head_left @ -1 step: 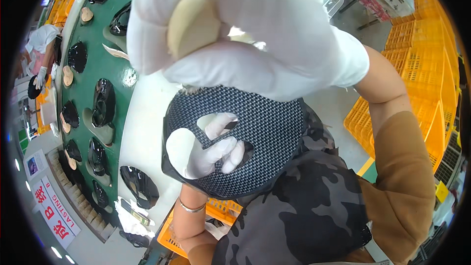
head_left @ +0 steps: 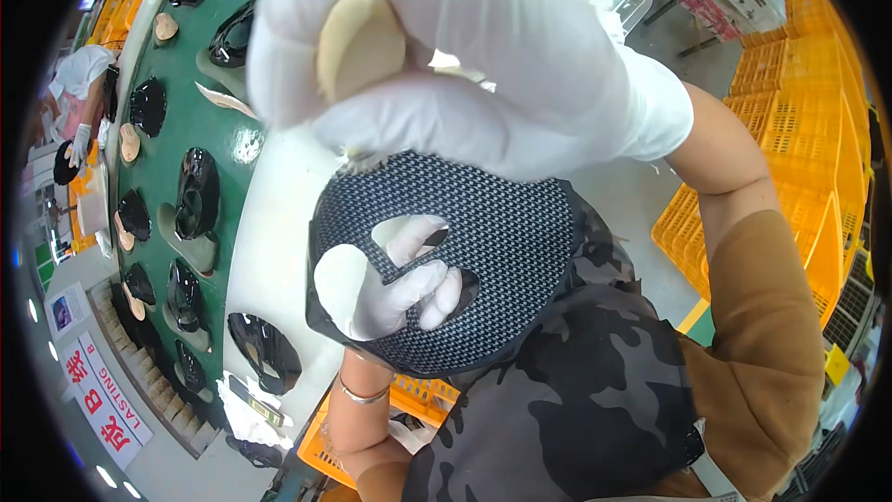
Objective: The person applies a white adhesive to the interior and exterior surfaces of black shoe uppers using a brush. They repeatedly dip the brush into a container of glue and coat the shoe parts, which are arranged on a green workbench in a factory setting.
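My left hand, in a white glove, holds up a black shoe upper. Its checked woven lining faces me, and some gloved fingers show through its cut-out openings. My right hand, also gloved in white, is closed around the pale wooden handle of a brush. The brush's short bristles show below the fist, at the upper's far edge; whether they touch it I cannot tell. The right hand hides part of that edge.
On the left, a green conveyor belt carries several glossy black uppers and shoe lasts. One black upper lies on the white table edge. Yellow crates are stacked at right. Another person's gloved hand is at far left.
My right hand has shifted slightly upward with the brush, showing a little more of the upper's far edge. My left hand and the upper stay nearly still.
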Demonstrator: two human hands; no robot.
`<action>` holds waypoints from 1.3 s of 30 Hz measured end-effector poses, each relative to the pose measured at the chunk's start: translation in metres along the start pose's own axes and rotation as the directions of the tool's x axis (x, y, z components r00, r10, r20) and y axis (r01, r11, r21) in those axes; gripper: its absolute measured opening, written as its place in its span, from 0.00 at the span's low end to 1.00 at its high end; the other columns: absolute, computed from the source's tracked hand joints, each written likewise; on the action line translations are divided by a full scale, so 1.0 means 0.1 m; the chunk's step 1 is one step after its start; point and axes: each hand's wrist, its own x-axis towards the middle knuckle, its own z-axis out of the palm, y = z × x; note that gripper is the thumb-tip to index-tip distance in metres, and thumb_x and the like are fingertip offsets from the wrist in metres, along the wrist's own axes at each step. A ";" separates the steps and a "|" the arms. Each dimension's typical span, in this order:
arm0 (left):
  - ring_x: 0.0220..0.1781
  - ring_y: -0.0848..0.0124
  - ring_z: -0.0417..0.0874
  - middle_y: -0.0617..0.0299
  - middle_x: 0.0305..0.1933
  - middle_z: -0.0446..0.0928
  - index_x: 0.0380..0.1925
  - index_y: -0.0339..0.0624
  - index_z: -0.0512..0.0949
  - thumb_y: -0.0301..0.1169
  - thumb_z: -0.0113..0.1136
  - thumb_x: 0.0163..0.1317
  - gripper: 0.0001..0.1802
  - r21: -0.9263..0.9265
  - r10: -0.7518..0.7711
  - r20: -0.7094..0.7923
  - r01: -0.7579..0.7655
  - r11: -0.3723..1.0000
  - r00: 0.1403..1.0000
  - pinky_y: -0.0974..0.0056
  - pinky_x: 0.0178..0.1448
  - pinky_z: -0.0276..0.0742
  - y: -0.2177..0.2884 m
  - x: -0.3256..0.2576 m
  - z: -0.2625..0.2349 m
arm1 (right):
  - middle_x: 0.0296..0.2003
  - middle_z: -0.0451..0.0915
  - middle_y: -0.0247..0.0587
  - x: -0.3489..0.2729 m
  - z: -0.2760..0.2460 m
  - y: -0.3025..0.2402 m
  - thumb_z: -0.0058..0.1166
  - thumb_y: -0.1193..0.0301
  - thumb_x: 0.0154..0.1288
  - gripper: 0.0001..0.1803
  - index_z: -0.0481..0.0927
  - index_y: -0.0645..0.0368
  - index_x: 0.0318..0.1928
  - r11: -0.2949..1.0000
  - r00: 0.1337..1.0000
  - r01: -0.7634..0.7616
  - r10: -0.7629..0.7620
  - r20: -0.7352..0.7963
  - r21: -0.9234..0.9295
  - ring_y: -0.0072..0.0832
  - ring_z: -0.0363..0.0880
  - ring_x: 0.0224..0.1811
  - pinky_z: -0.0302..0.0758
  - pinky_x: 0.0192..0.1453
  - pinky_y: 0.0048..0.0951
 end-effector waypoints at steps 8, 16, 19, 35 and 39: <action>0.15 0.75 0.66 0.53 0.22 0.72 0.60 0.41 0.60 0.23 0.44 0.63 0.24 -0.212 0.170 -0.020 -0.171 0.962 0.985 0.75 0.18 0.59 -0.18 -0.19 -0.16 | 0.33 0.73 0.35 -0.39 -0.15 0.16 0.49 0.72 0.67 0.07 0.70 0.59 0.43 0.423 0.867 0.295 -0.495 0.054 -0.857 0.20 0.72 0.29 0.71 0.36 0.20; 0.18 0.74 0.69 0.48 0.30 0.76 0.67 0.54 0.55 0.22 0.38 0.66 0.29 -0.034 0.386 -0.061 -0.389 0.921 0.920 0.74 0.21 0.65 -0.26 -0.25 -0.20 | 0.34 0.75 0.37 -0.33 -0.12 0.29 0.49 0.73 0.67 0.07 0.71 0.62 0.43 0.394 0.794 0.353 -0.606 0.048 -0.849 0.22 0.75 0.34 0.71 0.40 0.21; 0.18 0.72 0.70 0.46 0.33 0.77 0.66 0.55 0.56 0.22 0.38 0.66 0.28 -0.025 0.498 -0.113 -0.504 0.864 0.860 0.74 0.21 0.66 -0.31 -0.24 -0.16 | 0.37 0.78 0.41 -0.61 -0.01 0.31 0.43 0.75 0.69 0.07 0.69 0.62 0.46 0.404 0.794 0.209 -0.602 -0.087 -0.891 0.19 0.77 0.33 0.74 0.36 0.17; 0.38 0.52 0.81 0.34 0.47 0.73 0.62 0.51 0.60 0.27 0.37 0.68 0.22 0.157 0.603 -0.210 -0.582 0.798 0.769 0.58 0.43 0.79 -0.57 -0.26 -0.01 | 0.36 0.79 0.43 -0.26 -0.04 0.40 0.48 0.77 0.65 0.13 0.68 0.66 0.49 0.142 0.551 0.283 -0.834 0.040 -0.948 0.23 0.79 0.30 0.75 0.32 0.19; 0.37 0.52 0.79 0.35 0.47 0.74 0.61 0.56 0.61 0.28 0.38 0.68 0.22 -0.125 0.521 -0.275 -0.567 0.814 0.808 0.55 0.48 0.76 -0.57 -0.27 0.02 | 0.34 0.79 0.42 -0.49 0.13 0.45 0.42 0.72 0.70 0.09 0.67 0.61 0.47 0.501 0.612 0.094 -0.711 -0.347 -0.860 0.19 0.78 0.29 0.75 0.31 0.15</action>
